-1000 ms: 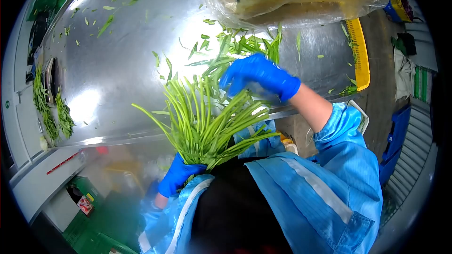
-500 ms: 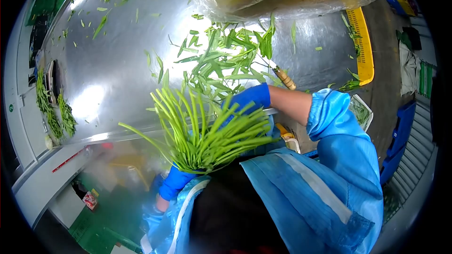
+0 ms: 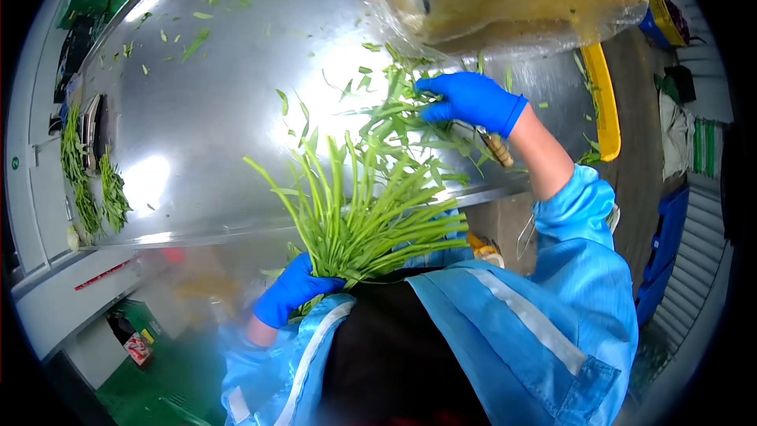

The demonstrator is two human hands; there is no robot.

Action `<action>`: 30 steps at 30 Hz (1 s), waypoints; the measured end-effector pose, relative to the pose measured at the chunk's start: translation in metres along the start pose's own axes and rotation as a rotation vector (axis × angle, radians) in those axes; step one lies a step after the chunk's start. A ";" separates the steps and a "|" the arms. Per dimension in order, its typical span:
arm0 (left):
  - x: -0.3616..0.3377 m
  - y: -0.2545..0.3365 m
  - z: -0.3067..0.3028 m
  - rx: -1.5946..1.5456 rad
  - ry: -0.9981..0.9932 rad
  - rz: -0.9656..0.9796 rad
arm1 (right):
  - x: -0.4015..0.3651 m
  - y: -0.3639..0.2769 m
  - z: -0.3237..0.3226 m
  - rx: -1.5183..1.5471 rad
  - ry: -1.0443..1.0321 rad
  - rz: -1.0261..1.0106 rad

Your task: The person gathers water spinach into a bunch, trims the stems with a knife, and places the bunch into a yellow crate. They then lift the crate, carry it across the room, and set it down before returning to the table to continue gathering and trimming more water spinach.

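My left hand, in a blue glove, is wrapped around the base of a bunch of water spinach, close to my body. The cut stem ends fan up and out toward the table edge. Over the table, my right hand, also blue-gloved, reaches across loose leaves with thumb and fingers apart; I see nothing held in it. Just below its wrist lies a knife with a wooden handle, its blade largely hidden by leaves and glare.
A plastic-lined yellow crate with greens stands at the table's far side. Another yellow crate edge is at the right. Cut bits scatter over the metal table. Small bundles of greens lie at its left end.
My right hand has moved from beside the bunch's stems up and away over the loose leaves. The bunch stays in my left hand, shifted slightly right. The view has shifted a little.
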State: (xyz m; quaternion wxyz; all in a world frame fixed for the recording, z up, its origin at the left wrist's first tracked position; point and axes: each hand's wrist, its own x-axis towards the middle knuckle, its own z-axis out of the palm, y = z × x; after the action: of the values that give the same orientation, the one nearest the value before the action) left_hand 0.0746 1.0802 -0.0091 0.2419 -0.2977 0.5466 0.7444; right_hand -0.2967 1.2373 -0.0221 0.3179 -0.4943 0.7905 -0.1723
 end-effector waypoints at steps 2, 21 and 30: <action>-0.001 0.001 -0.018 0.115 -0.113 -0.024 | 0.005 -0.021 -0.012 -0.548 0.293 -0.256; 0.008 0.038 -0.053 0.260 -0.425 -0.005 | 0.012 -0.131 0.078 0.459 -1.161 -0.206; 0.025 0.050 -0.049 0.377 -0.507 0.028 | -0.032 -0.072 0.140 0.393 -0.625 -0.523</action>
State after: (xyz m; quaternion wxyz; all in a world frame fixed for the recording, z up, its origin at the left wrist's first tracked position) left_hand 0.0313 1.0202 -0.0044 0.4109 -0.0450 0.6014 0.6837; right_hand -0.1445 1.2389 -0.0724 0.5750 -0.6360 0.4572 -0.2362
